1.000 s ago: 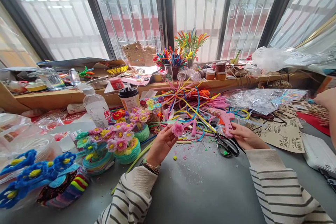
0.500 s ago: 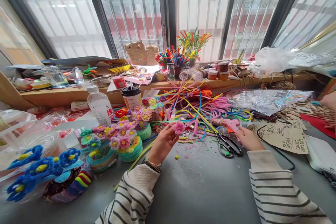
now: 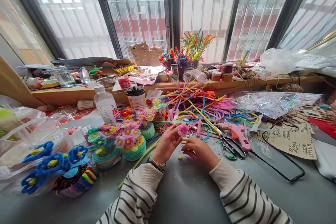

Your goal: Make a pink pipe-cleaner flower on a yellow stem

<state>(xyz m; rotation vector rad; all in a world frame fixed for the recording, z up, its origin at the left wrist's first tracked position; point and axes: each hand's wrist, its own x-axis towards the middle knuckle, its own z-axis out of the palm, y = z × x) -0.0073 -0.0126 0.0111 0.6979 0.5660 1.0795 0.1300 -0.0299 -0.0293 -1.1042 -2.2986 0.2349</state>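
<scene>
My left hand [image 3: 168,143] pinches a pink fuzzy flower [image 3: 183,130] between thumb and fingertips, above the grey table. Close beside it on the right is my right hand [image 3: 201,152], fingers loosely bent and slightly apart, with nothing visible in them. A small yellow ball [image 3: 179,157] lies on the tabletop just left of the right fingertips. A pink glue gun [image 3: 240,135] rests to the right, its black cord trailing over the table. Black-handled scissors [image 3: 231,148] lie between the glue gun and my right hand.
Finished flower pots [image 3: 133,148] and blue flowers [image 3: 52,162] stand at the left, near a plastic bottle [image 3: 105,106] and a lidded cup [image 3: 135,97]. Behind my hands is a heap of pipe cleaners [image 3: 210,106]. Sandpaper sheets [image 3: 291,140] lie at the right.
My right hand has let go of the glue gun and moved left, beside the flower. The glue gun now lies on the table. My left hand still holds the flower.
</scene>
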